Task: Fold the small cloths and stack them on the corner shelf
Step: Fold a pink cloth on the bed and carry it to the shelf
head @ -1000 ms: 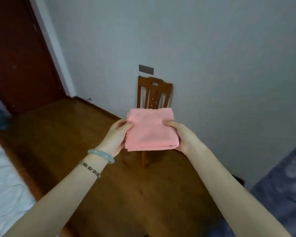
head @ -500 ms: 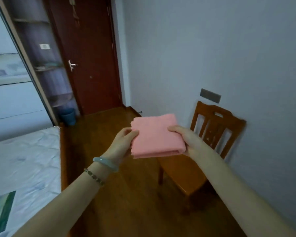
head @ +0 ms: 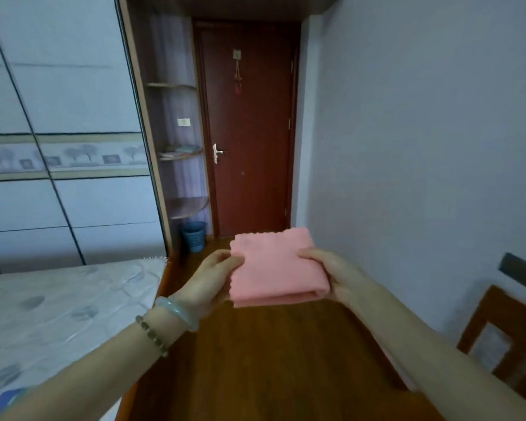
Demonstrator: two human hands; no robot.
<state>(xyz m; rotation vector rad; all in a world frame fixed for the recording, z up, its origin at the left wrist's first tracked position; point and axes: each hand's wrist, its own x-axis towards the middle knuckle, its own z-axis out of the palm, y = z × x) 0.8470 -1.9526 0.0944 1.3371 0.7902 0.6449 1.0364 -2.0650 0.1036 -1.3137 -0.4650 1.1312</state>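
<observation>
The folded pink cloth (head: 278,265) lies flat in the air at the middle of the view, over the wooden floor. The left grip (head: 208,281) pinches its 9 o'clock edge with the thumb on top, and the right grip (head: 337,276) is curled round the thick folded edge at 3 o'clock. It looks light, soft and limp, so I judge the layers would sag or splay if taken by one corner, and a hold on both sides suits it best. The corner shelf (head: 181,153) stands well apart at 11 o'clock, beside the door (head: 249,132).
</observation>
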